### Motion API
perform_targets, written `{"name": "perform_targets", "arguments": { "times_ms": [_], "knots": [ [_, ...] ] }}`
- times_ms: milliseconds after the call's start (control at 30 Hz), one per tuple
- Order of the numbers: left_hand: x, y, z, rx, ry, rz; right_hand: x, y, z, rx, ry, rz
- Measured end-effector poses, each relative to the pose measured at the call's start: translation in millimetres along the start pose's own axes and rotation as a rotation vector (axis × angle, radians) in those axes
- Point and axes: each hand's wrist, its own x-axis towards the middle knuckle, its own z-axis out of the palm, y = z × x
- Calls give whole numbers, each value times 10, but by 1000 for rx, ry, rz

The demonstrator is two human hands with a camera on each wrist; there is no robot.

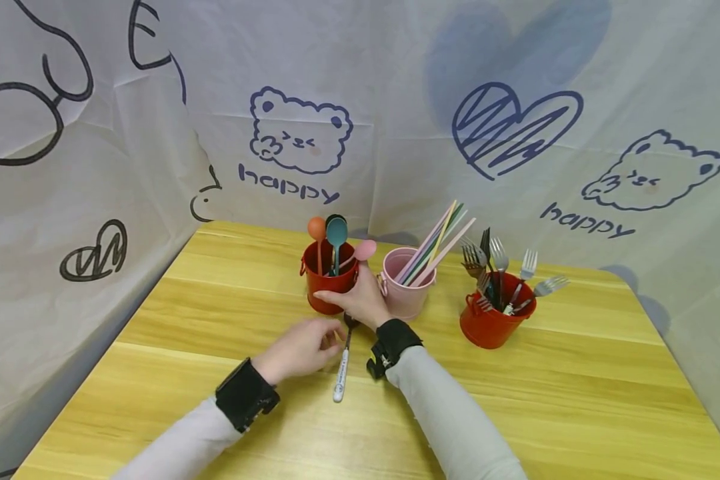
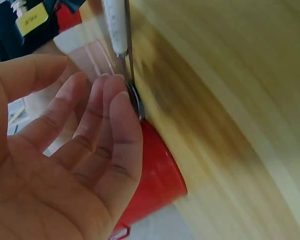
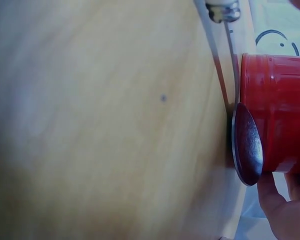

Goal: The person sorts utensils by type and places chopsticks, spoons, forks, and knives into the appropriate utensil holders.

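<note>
A spoon [image 1: 341, 380] with a white printed handle lies on the table, its dark shiny bowl against the base of a red bucket [image 1: 321, 297]. My right hand [image 1: 363, 300] holds that bucket, thumb across the front and fingers at its right side. Orange, teal and pink spoons stand in it. Just left of the spoon is my left hand [image 1: 303, 347], fingers loosely bent and nothing in them. In the left wrist view, its fingertips are close to the spoon's neck; whether they touch it I cannot tell. The right wrist view shows the spoon bowl [image 3: 248, 145] beside the bucket.
A pink bucket [image 1: 405, 303] with several coloured straws [image 1: 435, 247] stands right of the held bucket. Farther right is another red bucket [image 1: 489, 330] with several forks [image 1: 528, 263]. White sheeting [image 1: 396, 167] with drawings hangs behind the wooden table [image 1: 576, 393].
</note>
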Motion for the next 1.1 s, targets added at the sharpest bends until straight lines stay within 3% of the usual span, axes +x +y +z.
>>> {"name": "perform_targets", "arguments": {
  "times_ms": [200,400,533,800,933,1100],
  "knots": [
    [29,43,93,58,-32,48,-87,-291,-50,14,24,43],
    [41,42,151,78,-69,7,-99,-359,-67,15,10,54],
    [37,7,162,76,-79,-25,-76,-295,-56,8,12,36],
    [-89,-73,47,32,-165,8,28,77,26,-18,9,33],
    [-180,-111,-43,21,-204,4,43,106,26,-7,6,7],
    [-264,-144,-118,23,-197,-11,34,97,19,-8,5,13]
  ]
}}
